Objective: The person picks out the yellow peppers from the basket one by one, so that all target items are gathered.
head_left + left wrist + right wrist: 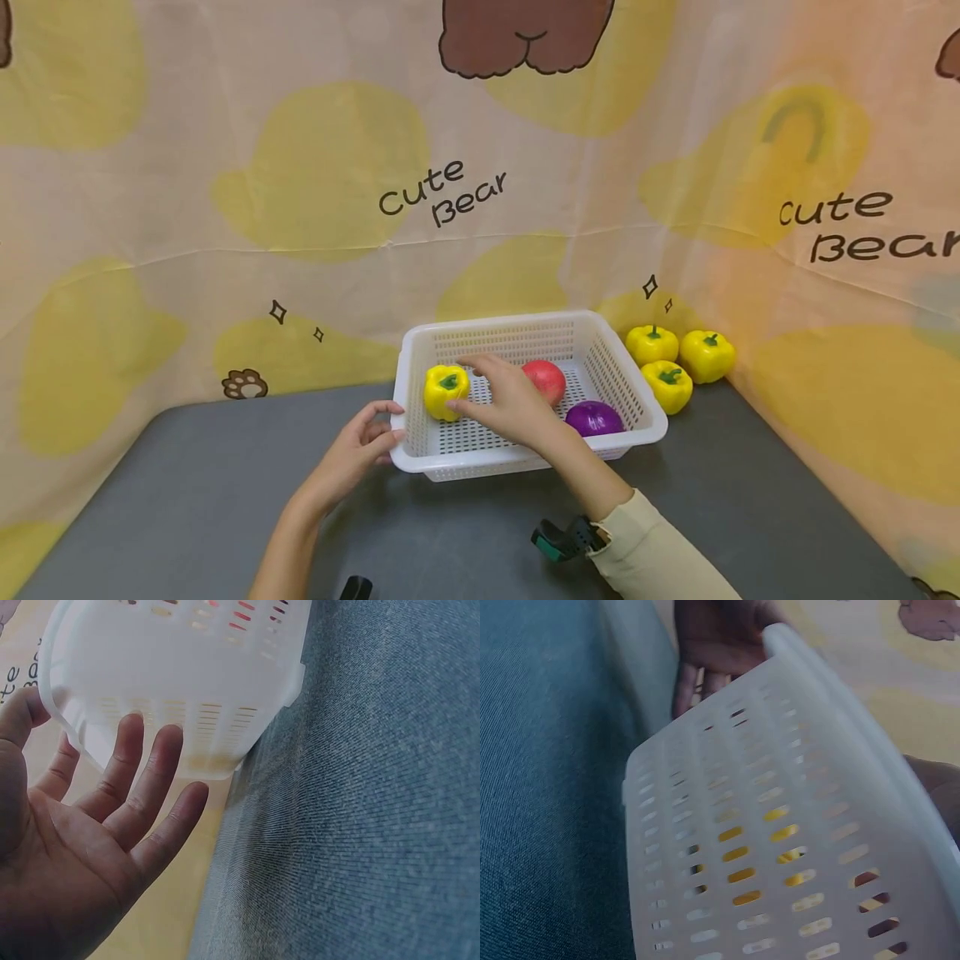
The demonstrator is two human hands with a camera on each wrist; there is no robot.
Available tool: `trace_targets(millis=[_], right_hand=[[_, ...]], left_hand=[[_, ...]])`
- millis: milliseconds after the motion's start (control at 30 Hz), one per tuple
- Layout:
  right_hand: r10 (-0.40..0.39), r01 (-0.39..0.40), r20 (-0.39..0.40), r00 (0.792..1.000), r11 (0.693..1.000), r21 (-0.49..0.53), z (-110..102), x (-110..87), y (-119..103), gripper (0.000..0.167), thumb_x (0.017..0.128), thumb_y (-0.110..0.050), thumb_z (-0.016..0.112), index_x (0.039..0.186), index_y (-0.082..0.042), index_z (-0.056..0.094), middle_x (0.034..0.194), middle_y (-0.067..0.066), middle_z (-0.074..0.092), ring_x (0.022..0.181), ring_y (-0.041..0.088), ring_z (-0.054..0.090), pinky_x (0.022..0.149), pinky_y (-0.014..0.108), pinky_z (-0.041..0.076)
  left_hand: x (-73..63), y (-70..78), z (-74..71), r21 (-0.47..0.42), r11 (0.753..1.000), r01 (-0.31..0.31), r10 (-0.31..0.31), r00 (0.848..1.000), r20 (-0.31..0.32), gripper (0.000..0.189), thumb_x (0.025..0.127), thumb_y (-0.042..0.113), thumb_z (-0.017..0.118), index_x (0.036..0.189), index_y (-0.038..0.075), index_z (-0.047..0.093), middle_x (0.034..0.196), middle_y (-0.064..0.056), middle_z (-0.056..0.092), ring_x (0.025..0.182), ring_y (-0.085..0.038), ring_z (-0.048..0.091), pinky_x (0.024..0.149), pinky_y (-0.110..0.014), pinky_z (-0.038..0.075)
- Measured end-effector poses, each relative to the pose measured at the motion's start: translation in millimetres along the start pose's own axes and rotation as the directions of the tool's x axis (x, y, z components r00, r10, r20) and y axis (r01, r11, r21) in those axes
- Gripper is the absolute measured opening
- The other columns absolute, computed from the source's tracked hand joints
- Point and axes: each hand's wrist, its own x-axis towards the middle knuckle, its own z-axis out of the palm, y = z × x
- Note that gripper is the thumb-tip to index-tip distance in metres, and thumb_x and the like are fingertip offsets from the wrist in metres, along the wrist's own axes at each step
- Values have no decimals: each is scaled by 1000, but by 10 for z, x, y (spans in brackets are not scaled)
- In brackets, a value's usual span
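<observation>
A white plastic basket (647, 427) holds a yellow bell pepper (442, 393), a round red fruit or vegetable (546, 382) and a shiny purple one (594, 419). At the left end, my left hand (352, 450) pinches the basket's rim between thumb and index finger; in the left wrist view its other fingers (161, 769) spread beside the outer wall. My right hand (510, 404) reaches over the near side into the basket. Its thumb and fingers are parted at the pepper's right side, the thumb tip close against it. Whether they touch is unclear.
Three more yellow bell peppers (667, 387) stand close together beyond the basket's right end. The grey tabletop (187, 500) meets a printed cloth backdrop (337, 292) behind and at the sides. A small black object (356, 588) shows at the bottom edge.
</observation>
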Motion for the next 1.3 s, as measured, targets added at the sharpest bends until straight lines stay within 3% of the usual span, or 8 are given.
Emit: trace_targets(millis=[133,400,767,1000,1300], right_hand=[[23,-23,10,1000,1000,-1,53,42,27,68,84,-44,80,143,-22,55,147,0,58,138,26,54,110,58,44],[14,-12,61,998,1000,-27,158,131,-13,69,85,-43,79,145,-19,53,148,2,55,131,27,58,107,53,48],[51,-45,63,997,994,-103,270,252,-73,77,82,-44,79,148,-17,50,151,7,52,129,30,57,99,51,54],[77,-65,67,995,983,-169,332,350,-71,79,81,-46,79,149,-20,48,155,5,48,136,27,51,104,50,51],[89,-62,105,991,970,-236,413,441,-51,77,83,-49,77,148,-20,49,155,6,48,139,27,48,108,49,49]], left_hand=[[18,3,23,-5,1000,-1,1,1000,-1,42,101,23,60,135,6,43,119,-24,67,97,-19,67,86,-30,57],[9,18,-6,-19,1000,-4,4,1000,2,41,101,20,59,135,4,42,117,-25,67,94,-16,68,85,-29,57],[21,5,14,-13,1000,0,0,1000,2,40,102,21,58,135,6,41,120,-26,66,97,-19,68,87,-34,59],[21,7,1,-2,1000,-1,1,1000,4,41,102,22,57,136,6,40,126,-27,64,100,-18,67,88,-33,59],[18,0,3,-5,1000,-3,3,1000,6,41,102,21,57,136,6,40,121,-25,66,97,-16,67,86,-31,59]])
